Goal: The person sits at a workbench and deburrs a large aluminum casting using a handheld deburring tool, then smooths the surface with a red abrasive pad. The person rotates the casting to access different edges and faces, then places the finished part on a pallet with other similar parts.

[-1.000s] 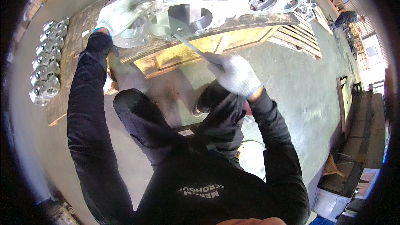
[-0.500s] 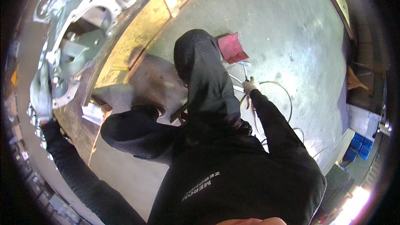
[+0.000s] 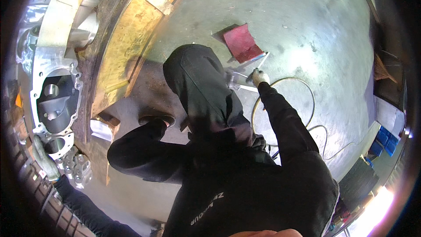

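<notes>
My left hand, in a pale work glove, lies along the outer edge of a large silvery metal casting with round openings, its fingers stretched out. At the casting's near end sits a smaller, knobbly metal part. Down at the floor on my right, my gloved right hand is closed around a thin white stick-like tool; its exact kind is too small to tell. The tool's far end reaches beside a curled red sheet. Part of a pale bar shows just left of that hand.
A thin hose loops over the grey floor beside my right arm. Yellowish wooden boards run along the casting's right side. Blue bins and a pale box stand at the right, near a broom head.
My left hand has slid nearer to me along the casting. My right hand has shifted slightly farther away, with the white tool now angled up to the right. My view has turned somewhat.
</notes>
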Demonstrator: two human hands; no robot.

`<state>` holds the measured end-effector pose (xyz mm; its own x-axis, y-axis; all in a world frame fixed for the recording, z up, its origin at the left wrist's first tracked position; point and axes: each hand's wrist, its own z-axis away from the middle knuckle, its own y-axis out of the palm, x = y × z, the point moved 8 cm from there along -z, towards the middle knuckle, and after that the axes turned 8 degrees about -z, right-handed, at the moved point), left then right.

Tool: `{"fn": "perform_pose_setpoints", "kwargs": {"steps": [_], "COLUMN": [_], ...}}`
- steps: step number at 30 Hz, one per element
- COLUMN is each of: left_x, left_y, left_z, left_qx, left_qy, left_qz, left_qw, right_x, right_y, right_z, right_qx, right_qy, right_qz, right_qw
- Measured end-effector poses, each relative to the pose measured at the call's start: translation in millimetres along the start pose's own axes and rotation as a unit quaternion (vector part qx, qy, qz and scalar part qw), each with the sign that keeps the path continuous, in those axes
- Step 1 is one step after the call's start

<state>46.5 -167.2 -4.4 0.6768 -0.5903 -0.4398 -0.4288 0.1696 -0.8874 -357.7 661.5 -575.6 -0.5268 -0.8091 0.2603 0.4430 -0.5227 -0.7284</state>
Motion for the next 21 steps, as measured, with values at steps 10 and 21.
{"fn": "perform_pose_setpoints", "kwargs": {"steps": [10, 21], "left_x": [27.7, -126.7], "left_y": [-52.9, 32.1], "left_z": [26.1, 46.7], "left_qx": [-0.037, -0.054], "left_qy": [0.190, 0.086], "left_qz": [-0.103, -0.123], "left_qw": [0.976, 0.987], "right_x": [56.4, 90.8], "right_y": [6.0, 19.3], "right_z": [-79.3, -82.5], "right_qx": [-0.099, -0.023], "right_qy": [-0.086, -0.243], "right_qz": [0.258, 0.402], "right_qw": [0.957, 0.882]}}
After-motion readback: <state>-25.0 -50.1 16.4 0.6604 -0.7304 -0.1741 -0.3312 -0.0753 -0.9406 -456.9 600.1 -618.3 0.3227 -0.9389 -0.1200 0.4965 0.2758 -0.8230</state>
